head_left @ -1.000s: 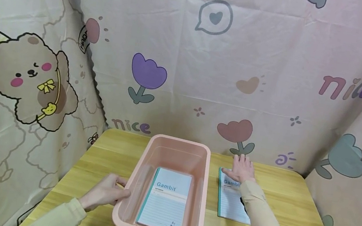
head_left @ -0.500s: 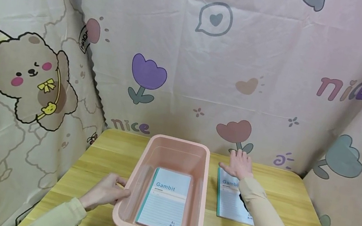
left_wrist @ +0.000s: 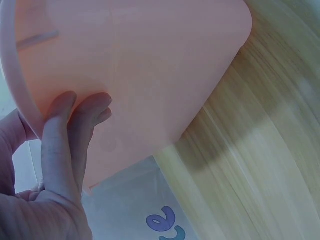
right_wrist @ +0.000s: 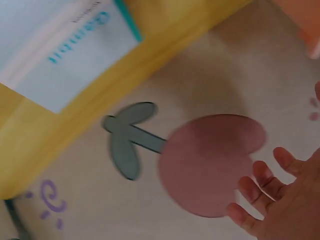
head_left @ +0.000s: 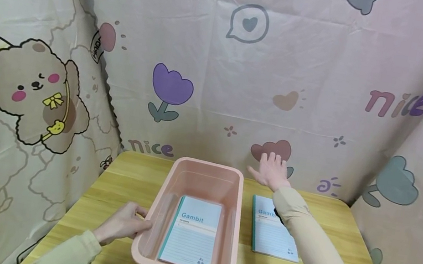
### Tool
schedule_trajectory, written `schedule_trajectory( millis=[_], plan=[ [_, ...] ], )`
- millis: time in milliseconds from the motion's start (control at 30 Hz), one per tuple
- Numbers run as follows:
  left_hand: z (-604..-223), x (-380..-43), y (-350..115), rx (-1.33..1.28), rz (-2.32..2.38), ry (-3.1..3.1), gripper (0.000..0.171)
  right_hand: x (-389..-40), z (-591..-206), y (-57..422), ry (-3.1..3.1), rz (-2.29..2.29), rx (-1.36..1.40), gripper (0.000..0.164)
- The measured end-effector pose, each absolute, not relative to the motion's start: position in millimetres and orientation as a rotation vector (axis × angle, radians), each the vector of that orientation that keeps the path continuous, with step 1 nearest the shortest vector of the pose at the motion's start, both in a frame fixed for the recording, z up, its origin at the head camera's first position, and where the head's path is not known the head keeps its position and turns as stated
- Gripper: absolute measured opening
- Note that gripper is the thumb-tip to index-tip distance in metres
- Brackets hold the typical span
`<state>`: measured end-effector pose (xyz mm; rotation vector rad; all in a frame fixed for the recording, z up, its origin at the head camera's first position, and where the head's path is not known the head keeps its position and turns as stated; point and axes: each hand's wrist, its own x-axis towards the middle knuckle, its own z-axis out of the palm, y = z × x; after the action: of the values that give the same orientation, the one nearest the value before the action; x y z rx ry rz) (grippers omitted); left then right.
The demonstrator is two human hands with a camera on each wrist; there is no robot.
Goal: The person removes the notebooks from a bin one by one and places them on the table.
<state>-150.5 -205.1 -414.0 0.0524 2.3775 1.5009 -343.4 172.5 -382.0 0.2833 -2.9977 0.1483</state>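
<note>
My left hand (head_left: 124,223) grips the left rim of a pink plastic tub (head_left: 235,246), thumb over the edge and fingers against the outer wall, as the left wrist view shows. Inside the tub a light blue notebook (head_left: 194,240) lies flat, marked "Gambit", with a teal spine on its left. A second such notebook (head_left: 275,239) rests on the table to the tub's right, its upper right part hidden by my forearm. Beyond that notebook's far edge my right hand (head_left: 271,171) is raised with fingers spread, holding nothing. In the right wrist view its fingers (right_wrist: 260,200) appear before the curtain.
The wooden table (head_left: 138,176) ends at a printed curtain (head_left: 214,58) at the back. More curtain (head_left: 11,192) hangs along the left side and the right. Bare table top lies on both sides of the tub.
My right hand has lifted up and away from the notebook on the table, drifting slightly left, so more of its cover shows. The left hand and the tub have stayed put.
</note>
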Motion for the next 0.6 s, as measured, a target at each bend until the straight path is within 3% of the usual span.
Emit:
schedule_trajectory(
  millis=[300, 600],
  plan=[
    [-413.3, -150.6, -204.6, 0.057, 1.490, 2.380, 0.040, -331.2, -344.0, 122.6, -3.029, 0.053, 0.329, 0.079],
    [-413.2, -150.1, -205.2, 0.066, 1.502, 2.366, 0.039, -318.4, -342.2, 66.4, -3.055, -0.059, 0.432, 0.080]
  ],
)
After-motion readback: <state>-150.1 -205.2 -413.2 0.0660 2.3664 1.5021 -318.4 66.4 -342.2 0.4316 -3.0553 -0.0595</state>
